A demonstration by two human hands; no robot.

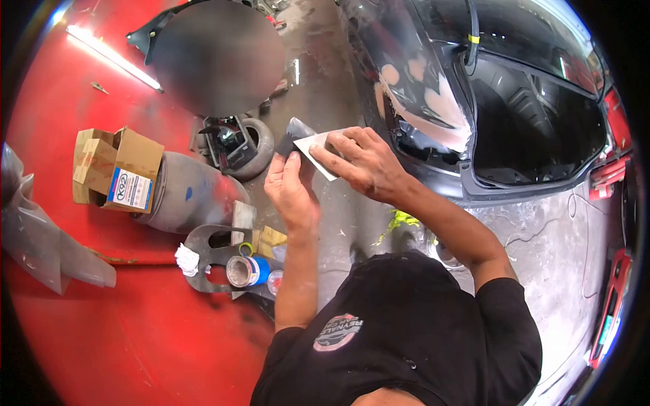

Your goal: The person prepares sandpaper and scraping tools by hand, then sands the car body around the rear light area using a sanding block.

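In front of my chest, both hands hold a bent sheet of sandpaper, pale on one face and dark grey on the other. My left hand pinches the dark part between thumb and fingers. The fingers of my right hand press on the pale part from the right. Just beyond that hand is a dark car; its rear corner carries pale, dull patches, and its trunk opening is uncovered.
On the left, an open cardboard box sits on a grey drum near a tire. A blue can and crumpled white paper lie nearer. Yellow-green material is on the floor. A blurred round area covers the upper left.
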